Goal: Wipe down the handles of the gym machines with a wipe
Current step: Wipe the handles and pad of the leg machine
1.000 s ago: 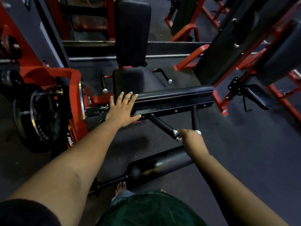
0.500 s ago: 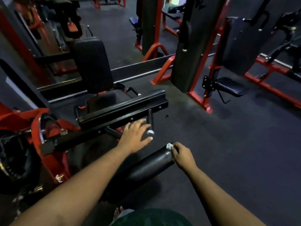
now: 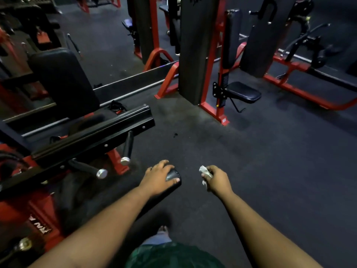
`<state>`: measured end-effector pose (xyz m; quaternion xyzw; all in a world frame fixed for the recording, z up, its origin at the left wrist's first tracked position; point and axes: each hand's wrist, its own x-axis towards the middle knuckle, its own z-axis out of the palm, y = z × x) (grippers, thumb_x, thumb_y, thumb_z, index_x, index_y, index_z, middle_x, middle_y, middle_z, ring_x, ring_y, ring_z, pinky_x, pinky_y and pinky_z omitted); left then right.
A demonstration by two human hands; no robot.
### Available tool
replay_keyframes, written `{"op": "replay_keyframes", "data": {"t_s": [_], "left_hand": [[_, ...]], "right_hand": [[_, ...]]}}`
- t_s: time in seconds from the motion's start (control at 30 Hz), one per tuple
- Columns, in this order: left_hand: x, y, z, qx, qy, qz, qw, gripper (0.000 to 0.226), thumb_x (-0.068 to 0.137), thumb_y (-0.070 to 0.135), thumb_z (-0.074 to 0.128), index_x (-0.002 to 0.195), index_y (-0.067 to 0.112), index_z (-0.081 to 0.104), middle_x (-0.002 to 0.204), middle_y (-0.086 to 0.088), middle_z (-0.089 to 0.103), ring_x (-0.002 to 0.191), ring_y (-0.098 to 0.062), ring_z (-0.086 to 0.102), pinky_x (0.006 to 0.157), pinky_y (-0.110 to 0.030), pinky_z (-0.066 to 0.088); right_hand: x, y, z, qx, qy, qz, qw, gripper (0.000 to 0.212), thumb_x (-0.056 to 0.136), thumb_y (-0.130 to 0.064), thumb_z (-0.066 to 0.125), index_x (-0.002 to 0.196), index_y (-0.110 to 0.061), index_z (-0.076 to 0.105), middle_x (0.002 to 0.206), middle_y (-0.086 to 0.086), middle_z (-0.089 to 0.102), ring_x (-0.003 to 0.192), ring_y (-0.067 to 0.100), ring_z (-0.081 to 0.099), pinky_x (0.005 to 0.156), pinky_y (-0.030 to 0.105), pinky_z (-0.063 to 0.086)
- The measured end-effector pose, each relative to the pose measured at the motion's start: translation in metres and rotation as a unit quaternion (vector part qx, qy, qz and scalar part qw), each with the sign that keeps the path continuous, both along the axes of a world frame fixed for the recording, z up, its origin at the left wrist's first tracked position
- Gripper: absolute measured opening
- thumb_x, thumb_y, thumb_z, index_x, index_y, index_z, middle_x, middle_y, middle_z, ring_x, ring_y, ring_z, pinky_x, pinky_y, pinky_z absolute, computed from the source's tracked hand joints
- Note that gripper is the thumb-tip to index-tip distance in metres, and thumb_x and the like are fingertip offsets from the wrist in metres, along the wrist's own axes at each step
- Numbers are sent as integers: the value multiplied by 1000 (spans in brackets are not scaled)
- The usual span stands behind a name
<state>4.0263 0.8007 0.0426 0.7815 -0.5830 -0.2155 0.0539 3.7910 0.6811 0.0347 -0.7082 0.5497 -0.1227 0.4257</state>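
Our left hand (image 3: pixel 159 177) rests on the end of the black roller pad (image 3: pixel 172 177), fingers draped over the rounded end, thumb on its near side, loosely curled round it. The pad runs back toward us, low over the floor (image 3: pixel 270 161), mostly hidden under our left forearm.

Our right hand (image 3: pixel 217 180) hangs just right of the pad end, not touching it, w/ a gap of bare floor between. Fingers are curled tight round a crumpled white wipe (image 3: pixel 204 174); a bit of it sticks out past the fingertips toward the pad & another bit below the fist.

Two black handles w/ silver end caps sit left of our hands, under the black crossbar (image 3: pixel 92 138) of the red-framed machine: the near handle (image 3: pixel 87 168) angles toward us, the far handle (image 3: pixel 127 147) points down & slightly left. Neither hand touches them. The wipe is well apart from both.

Behind the crossbar stands a black backrest (image 3: pixel 63 80), blurred. Across the floor, toward its far edge, another red-framed machine w/ a small black seat (image 3: pixel 243 91) & an upright pad (image 3: pixel 230 39). Our green shorts (image 3: pixel 173 256) & a bare foot (image 3: pixel 163 229) show at the bottom edge.
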Motion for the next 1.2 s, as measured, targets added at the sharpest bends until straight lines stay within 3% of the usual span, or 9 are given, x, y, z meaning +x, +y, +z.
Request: {"op": "replay_keyframes", "data": {"t_s": [0.1,0.23,0.33,0.4,0.57,0.7,0.93,1.2], "left_hand": [[-9,-30,-8,9,9,0,1000,76,90,76,51,151,31,46,164,1,29,147,-24,39,118,-51,34],[-11,-80,-30,22,10,-18,1000,78,91,77,48,153,31,41,164,0,29,148,-23,36,119,-49,32],[-5,-126,-45,37,17,-25,999,80,93,76,46,156,30,36,165,-1,29,150,-23,32,120,-49,29],[1,-157,-51,46,28,-22,998,81,93,76,45,158,28,33,165,-1,29,151,-23,31,120,-51,28],[22,-221,-61,68,57,-3,996,83,95,74,44,160,25,29,166,-3,28,151,-25,29,121,-52,26],[37,-261,-57,83,58,-3,995,82,96,73,45,160,24,28,166,-4,28,151,-26,29,121,-52,24],[50,-338,-61,105,58,49,992,83,96,73,44,161,24,26,168,-5,24,153,-26,26,122,-53,22],[60,-424,-60,128,48,155,978,84,96,75,42,161,25,26,167,-4,26,153,-25,27,122,-55,22]], "right_hand": [[-4,-27,11,12,-17,-14,1000,11,96,-18,60,106,-22,63,84,-1,71,73,12,68,63,26,56],[0,-81,2,24,3,-3,1000,22,89,-19,57,108,-28,65,83,-5,74,79,15,70,71,32,58],[14,-127,2,5,33,30,999,20,90,-17,58,101,-30,67,88,-16,71,84,5,68,63,11,46],[24,-158,2,-21,61,50,997,20,90,-12,58,100,-27,67,88,-18,68,82,-2,64,57,8,42],[50,-231,-6,-59,138,85,985,19,92,-17,65,109,-23,67,94,-4,72,84,14,65,66,26,45],[67,-276,-12,-60,151,119,980,11,94,-19,63,104,-24,65,87,-3,70,79,14,65,67,33,51],[105,-367,-24,-51,141,193,970,7,95,-24,61,97,-29,66,85,-7,69,76,13,62,66,36,52],[145,-496,-31,-44,103,288,951,9,92,-24,60,85,-29,61,67,-9,69,66,4,62,66,36,54]]}}
